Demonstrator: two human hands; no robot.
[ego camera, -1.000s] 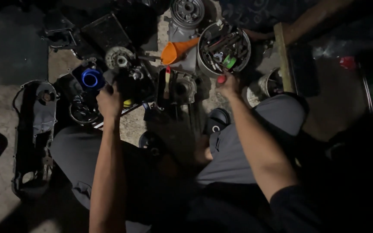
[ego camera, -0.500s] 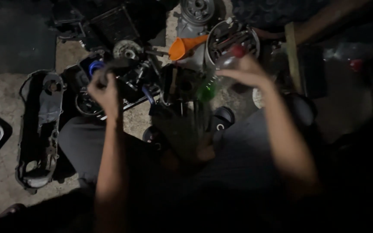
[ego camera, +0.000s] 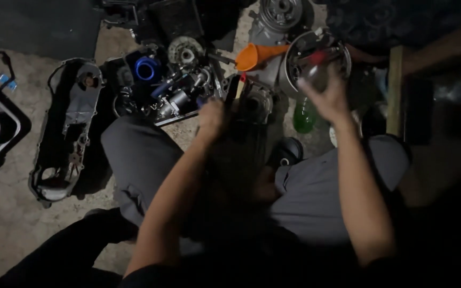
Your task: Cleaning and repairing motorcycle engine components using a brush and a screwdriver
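Since a second ago the left hand (ego camera: pixel 213 116) has drawn in onto the dark engine block (ego camera: pixel 252 104), grip closed, while the right hand (ego camera: pixel 329 96), grip unclear through blur, has lifted at two o'clock over the round tin (ego camera: pixel 294 56).

Engine block (ego camera: pixel 249 104) sits centre, between the knees. Parts tray (ego camera: pixel 161 90) just left of it, long cover (ego camera: pixel 68 130) further left. Funnel (ego camera: pixel 254 56) behind the block, round bowl (ego camera: pixel 316 58) right of the funnel, bottle (ego camera: pixel 304 114) right of the block.
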